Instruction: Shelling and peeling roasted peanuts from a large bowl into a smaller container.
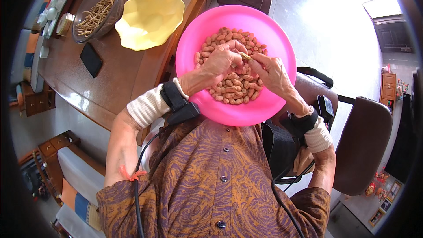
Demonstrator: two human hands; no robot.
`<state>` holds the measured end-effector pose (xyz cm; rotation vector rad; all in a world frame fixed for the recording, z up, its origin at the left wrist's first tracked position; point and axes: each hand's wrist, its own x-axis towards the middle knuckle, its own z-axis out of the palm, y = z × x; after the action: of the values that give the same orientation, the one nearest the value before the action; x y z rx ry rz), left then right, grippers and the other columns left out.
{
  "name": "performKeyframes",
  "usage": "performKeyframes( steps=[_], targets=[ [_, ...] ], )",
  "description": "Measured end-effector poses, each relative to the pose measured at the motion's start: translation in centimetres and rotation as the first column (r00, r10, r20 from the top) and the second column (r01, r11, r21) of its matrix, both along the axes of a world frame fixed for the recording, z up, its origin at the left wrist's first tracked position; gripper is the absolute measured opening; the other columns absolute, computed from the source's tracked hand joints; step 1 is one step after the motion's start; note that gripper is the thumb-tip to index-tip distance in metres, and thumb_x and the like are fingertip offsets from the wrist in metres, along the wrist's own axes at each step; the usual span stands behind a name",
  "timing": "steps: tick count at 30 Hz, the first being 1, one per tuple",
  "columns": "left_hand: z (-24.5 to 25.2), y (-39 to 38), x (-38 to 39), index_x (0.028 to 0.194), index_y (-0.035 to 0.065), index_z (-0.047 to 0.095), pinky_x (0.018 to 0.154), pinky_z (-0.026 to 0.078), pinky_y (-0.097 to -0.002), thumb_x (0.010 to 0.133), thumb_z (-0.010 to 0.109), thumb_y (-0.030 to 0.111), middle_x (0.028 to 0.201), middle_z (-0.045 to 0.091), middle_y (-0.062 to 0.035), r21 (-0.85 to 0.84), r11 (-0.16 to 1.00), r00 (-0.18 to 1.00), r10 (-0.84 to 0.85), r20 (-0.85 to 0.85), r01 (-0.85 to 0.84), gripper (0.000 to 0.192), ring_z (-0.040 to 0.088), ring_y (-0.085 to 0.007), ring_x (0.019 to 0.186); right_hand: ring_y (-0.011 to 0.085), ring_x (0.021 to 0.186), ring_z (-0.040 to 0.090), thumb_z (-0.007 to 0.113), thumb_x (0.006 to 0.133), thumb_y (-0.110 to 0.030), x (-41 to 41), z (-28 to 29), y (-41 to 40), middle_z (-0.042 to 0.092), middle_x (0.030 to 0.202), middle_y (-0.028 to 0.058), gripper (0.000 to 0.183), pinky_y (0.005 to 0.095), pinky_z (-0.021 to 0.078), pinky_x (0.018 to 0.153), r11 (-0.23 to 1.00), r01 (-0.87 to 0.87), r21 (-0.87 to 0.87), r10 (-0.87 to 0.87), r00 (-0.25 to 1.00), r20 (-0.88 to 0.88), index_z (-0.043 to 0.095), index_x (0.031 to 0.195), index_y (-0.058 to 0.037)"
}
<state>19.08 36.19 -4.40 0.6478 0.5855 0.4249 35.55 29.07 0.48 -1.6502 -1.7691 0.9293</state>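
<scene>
A round pink plastic basin (231,115) rests at my lap with many unshelled peanuts (236,87) in it. Above the peanuts my two hands meet around a small greenish-yellow piece (245,56), perhaps a pod; its exact kind is unclear. My left hand (223,59) grips it from the left with thumb and fingers. From the other side, the thumb and fingertips of my right hand (269,71) pinch its right end. Both wrists wear black straps over white knitted cuffs.
On the wooden table (122,82) at the left stand a yellow wavy-rimmed bowl (150,19) and a glass bowl (76,36) of dry brown sticks or pods. A black phone (91,59) lies near them. A brown padded chair (362,145) stands at the right; black cables run along both arms.
</scene>
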Motion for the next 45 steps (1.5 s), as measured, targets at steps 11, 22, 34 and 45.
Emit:
performKeyframes(
  steps=[11, 22, 34, 45],
  targets=[
    [0.6, -0.1, 0.3, 0.099, 0.0015, 0.054, 0.071, 0.048, -0.027, 0.087, 0.053, 0.006, 0.089, 0.055, -0.0054, 0.005, 0.997, 0.997, 0.078, 0.011, -0.078, 0.013, 0.055, -0.0118, 0.078, 0.0145, 0.055, 0.058, 0.052, 0.089, -0.026, 0.9, 0.5, 0.8, 0.059, 0.06, 0.0095, 0.027, 0.0297, 0.0448, 0.052, 0.991, 0.054, -0.12, -0.058, 0.998, -0.028, 0.063, 0.09, -0.0014],
    [1.9, 0.3, 0.4, 0.09, 0.0013, 0.052, 0.065, 0.05, -0.029, 0.085, 0.05, 0.004, 0.079, 0.058, -0.0088, -0.081, 0.982, 0.985, 0.171, -0.004, -0.171, 0.006, 0.059, -0.0174, 0.07, 0.0326, 0.065, 0.062, 0.062, 0.078, -0.02, 2.8, -5.3, -0.2, 0.061, 0.07, 0.016, 0.019, 0.0427, 0.0483, 0.056, 0.921, -0.33, -0.206, 0.389, 0.77, 0.506, 0.059, 0.085, -0.0025],
    [3.5, -1.0, -0.1, 0.098, 0.0048, 0.057, 0.04, 0.033, -0.0146, 0.086, 0.062, 0.021, 0.068, 0.051, 0.0042, 0.174, 0.984, 0.993, -0.012, -0.114, 0.032, 0.02, 0.042, -0.0012, 0.05, 0.0297, 0.064, 0.059, 0.066, 0.075, -0.016, 1.3, 0.7, 0.0, 0.056, 0.067, 0.0129, 0.02, 0.0381, 0.0456, 0.057, 0.957, -0.026, 0.288, -0.029, 0.982, 0.185, 0.051, 0.08, -0.0025],
    [3.9, 0.0, 0.8, 0.096, 0.0051, 0.058, 0.04, 0.033, -0.0146, 0.087, 0.061, 0.017, 0.068, 0.054, 0.0036, 0.243, 0.968, 0.988, -0.02, -0.156, 0.058, 0.015, 0.041, -0.001, 0.047, 0.0264, 0.061, 0.06, 0.057, 0.086, -0.022, 1.9, 0.2, 0.2, 0.059, 0.069, 0.0142, 0.021, 0.0352, 0.045, 0.057, 0.993, 0.121, 0.01, -0.115, 0.964, -0.239, 0.056, 0.084, -0.0014]
  ],
)
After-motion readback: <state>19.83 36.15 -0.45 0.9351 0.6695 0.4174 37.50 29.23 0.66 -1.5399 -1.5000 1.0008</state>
